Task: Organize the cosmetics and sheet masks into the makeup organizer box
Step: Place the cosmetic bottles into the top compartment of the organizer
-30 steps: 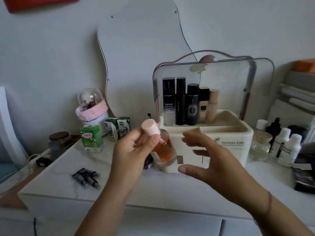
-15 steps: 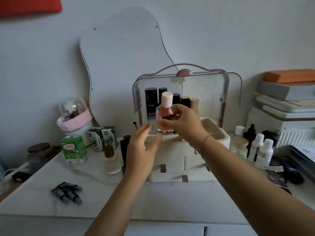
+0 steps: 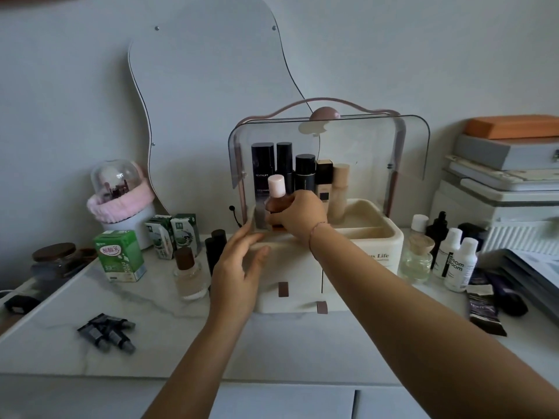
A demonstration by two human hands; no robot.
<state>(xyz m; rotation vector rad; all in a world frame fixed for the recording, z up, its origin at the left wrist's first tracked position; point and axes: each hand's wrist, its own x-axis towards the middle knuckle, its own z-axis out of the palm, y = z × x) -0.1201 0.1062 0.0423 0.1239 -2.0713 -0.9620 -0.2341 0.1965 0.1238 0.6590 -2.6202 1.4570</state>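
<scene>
The cream makeup organizer box (image 3: 378, 246) stands mid-table with its clear lid (image 3: 372, 152) raised. Several tall dark bottles (image 3: 305, 173) stand in its back left compartment. My right hand (image 3: 298, 214) grips an amber bottle with a pink cap (image 3: 276, 192) and holds it upright inside the box, in front of the dark bottles. My left hand (image 3: 239, 270) hovers with fingers apart at the box's front left corner, holding nothing. Loose cosmetics remain on the table: a clear bottle with a brown cap (image 3: 189, 275), dark tubes (image 3: 107, 331), white bottles (image 3: 456, 261) and a dark sachet (image 3: 484, 311).
A wavy mirror (image 3: 211, 86) leans on the wall behind. At left stand green cartons (image 3: 119, 258), a domed brush holder (image 3: 119, 195) and a dark jar (image 3: 54, 261). Stacked boxes (image 3: 508, 176) fill the right side. The table's front edge runs below my arms.
The amber bottle passed from my left hand to my right, which has lowered it into the box's back left compartment. My left hand dropped toward the box's front corner.
</scene>
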